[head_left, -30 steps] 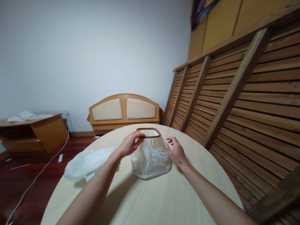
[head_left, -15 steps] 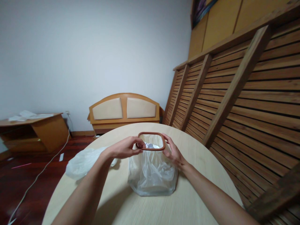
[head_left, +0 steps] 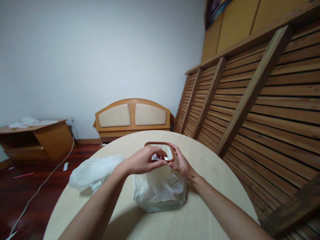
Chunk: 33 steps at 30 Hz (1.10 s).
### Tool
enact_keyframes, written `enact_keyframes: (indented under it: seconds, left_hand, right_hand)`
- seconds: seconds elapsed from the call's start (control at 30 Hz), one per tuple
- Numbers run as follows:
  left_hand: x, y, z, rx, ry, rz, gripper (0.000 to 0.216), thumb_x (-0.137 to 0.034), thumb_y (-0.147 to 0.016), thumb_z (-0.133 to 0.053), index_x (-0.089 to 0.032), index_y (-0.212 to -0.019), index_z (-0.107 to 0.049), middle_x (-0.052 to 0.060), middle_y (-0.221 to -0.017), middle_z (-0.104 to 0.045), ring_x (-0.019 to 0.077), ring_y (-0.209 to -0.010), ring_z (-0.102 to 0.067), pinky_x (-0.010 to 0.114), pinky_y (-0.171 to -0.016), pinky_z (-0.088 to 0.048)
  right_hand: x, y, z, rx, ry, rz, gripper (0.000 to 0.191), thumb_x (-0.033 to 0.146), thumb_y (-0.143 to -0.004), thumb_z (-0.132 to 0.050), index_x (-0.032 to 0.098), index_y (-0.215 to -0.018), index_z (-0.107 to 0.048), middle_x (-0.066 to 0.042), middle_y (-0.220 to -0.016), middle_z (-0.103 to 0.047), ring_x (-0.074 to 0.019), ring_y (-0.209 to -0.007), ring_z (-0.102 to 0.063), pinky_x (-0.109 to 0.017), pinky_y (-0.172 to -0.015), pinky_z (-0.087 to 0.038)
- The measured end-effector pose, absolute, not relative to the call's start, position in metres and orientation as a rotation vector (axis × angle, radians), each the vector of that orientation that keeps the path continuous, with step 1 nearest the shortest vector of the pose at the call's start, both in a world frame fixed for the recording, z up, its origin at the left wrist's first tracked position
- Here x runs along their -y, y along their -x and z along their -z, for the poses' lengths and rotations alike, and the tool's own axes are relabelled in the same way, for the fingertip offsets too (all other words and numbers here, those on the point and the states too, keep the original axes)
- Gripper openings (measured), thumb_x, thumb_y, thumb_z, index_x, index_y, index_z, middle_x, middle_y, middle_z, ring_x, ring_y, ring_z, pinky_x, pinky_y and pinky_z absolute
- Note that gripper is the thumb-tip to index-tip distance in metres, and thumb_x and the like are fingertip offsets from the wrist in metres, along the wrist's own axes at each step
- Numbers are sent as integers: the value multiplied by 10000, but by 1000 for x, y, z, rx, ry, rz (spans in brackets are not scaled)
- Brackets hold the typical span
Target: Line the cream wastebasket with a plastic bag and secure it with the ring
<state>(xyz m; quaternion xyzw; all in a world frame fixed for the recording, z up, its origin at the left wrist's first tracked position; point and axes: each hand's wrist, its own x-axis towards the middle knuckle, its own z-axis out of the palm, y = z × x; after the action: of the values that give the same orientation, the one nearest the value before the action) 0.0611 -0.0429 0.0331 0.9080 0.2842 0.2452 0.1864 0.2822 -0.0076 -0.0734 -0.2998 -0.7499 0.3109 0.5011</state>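
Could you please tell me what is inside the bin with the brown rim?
Inside the bin, whitish material shows past the fingers, probably a plastic bag. The left grip covers part of the opening, and the bottom inside cannot be seen.

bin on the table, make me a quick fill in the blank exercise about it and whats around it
The rim of the bin is ____ in colour.
The hand at the bin's right side is the person's ____ one.
The loose bag lies on the table to the ____ of the bin.
The headboard has ____ pale panels.

Missing words: brown; right; left; two
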Motion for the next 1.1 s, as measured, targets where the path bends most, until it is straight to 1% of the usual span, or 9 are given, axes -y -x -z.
enact_keyframes:
  seconds: [0.17,0.3,0.47,0.57,0.67,0.8,0.87,0.97,1.1]
  left_hand:
    - [39,-66,-26,-776,-2643,-651,186,-299,-952,-583,-171,-991,-712,39,-876,-718,141,-754,-626,250,-701,-469]
    - [35,-65,-21,-720,-2707,-693,162,-260,-953,-584,-171,-972,-718,48,-876,-723,146,-770,-632,258,-726,-464]
    - [32,-63,-13,-661,-2785,-754,193,-270,-983,-541,-177,-1006,-709,60,-892,-684,153,-799,-611,271,-748,-462]
    - [31,-63,-10,-684,-2823,-762,197,-259,-988,-522,-174,-1012,-698,53,-878,-659,152,-794,-596,265,-738,-457]
    - [30,-64,-7,-701,-2861,-752,205,-248,-985,-514,-171,-1033,-698,57,-887,-654,153,-795,-598,261,-729,-457]
    - [28,-65,-5,-717,-2899,-783,221,-253,-988,-502,-169,-1025,-703,65,-896,-660,163,-811,-604,270,-742,-460]
    - [28,-66,-5,-729,-2914,-791,226,-262,-991,-495,-170,-1013,-701,65,-889,-661,167,-815,-603,274,-740,-459]
    - [29,-68,-4,-751,-2930,-799,222,-269,-990,-495,-179,-1012,-697,63,-876,-664,174,-819,-604,281,-734,-456]
    - [30,-69,-2,-779,-2908,-848,219,-270,-993,-488,-179,-1003,-688,62,-877,-672,181,-834,-614,291,-745,-465]
  right_hand:
    - [9,-279,74,1801,734,-741,985,758,-722,-677,246,-1489,-330,-155,-1559,-382,-343,-1443,-348,-561,-1192,-256]
    - [8,-278,76,1807,731,-727,989,741,-731,-683,228,-1496,-322,-163,-1564,-378,-338,-1450,-343,-552,-1200,-252]
    - [5,-277,81,1775,777,-719,1068,765,-709,-680,211,-1528,-277,-179,-1582,-348,-350,-1446,-353,-556,-1188,-279]
    - [4,-277,81,1768,798,-668,1062,766,-698,-687,194,-1511,-314,-190,-1558,-385,-355,-1427,-381,-549,-1168,-311]
    - [5,-278,77,1788,788,-567,938,725,-732,-687,199,-1455,-402,-183,-1512,-445,-347,-1400,-417,-540,-1142,-350]
    - [8,-282,69,1863,770,-308,605,573,-794,-716,234,-1274,-572,-152,-1501,-452,-326,-1407,-397,-539,-1162,-315]
    - [10,-283,67,1877,754,-222,454,508,-807,-724,249,-1166,-625,-136,-1457,-492,-320,-1375,-428,-537,-1147,-335]
    - [14,-282,63,1872,741,-201,304,441,-815,-728,263,-1048,-649,-118,-1384,-543,-314,-1314,-482,-528,-1096,-396]
    - [19,-278,59,1851,695,-240,159,370,-832,-719,252,-894,-633,-112,-1326,-567,-297,-1281,-512,-504,-1065,-426]
